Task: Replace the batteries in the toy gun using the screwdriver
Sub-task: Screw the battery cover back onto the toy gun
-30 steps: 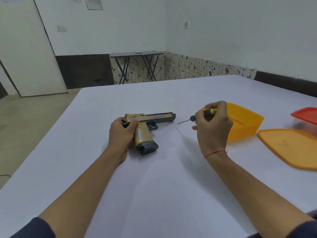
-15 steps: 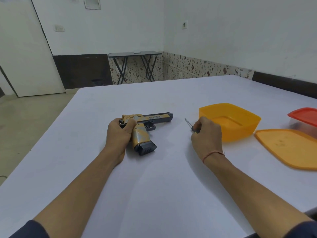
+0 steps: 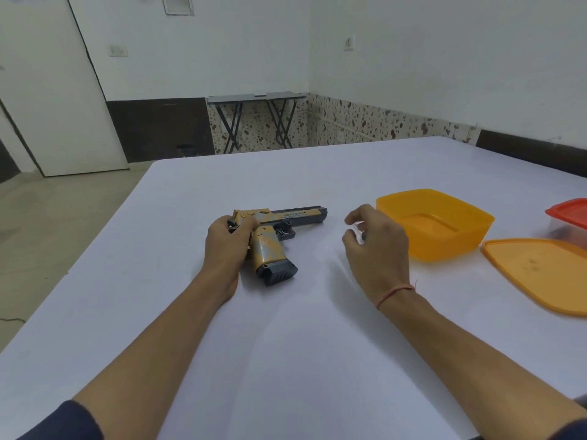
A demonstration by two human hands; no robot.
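Note:
The gold and dark grey toy gun (image 3: 279, 230) lies on its side on the white table (image 3: 286, 360), barrel pointing right and grip base toward me. My left hand (image 3: 227, 239) is closed over its rear end and presses it to the table. My right hand (image 3: 376, 246) hovers just right of the barrel, its fingers loosely curled and blurred. Only a small dark bit of the screwdriver (image 3: 363, 235) shows between thumb and fingers; the rest is hidden by the hand.
An open orange container (image 3: 435, 225) sits right of my right hand, with its orange lid (image 3: 540, 271) lying flat beyond it. A clear box with a red lid (image 3: 568, 214) stands at the right edge. A folding table stands by the far wall.
My right hand came down from in front of the orange container to just above the table and rolled the screwdriver into its palm, so the shaft and yellow handle no longer show. The left hand stayed on the gun.

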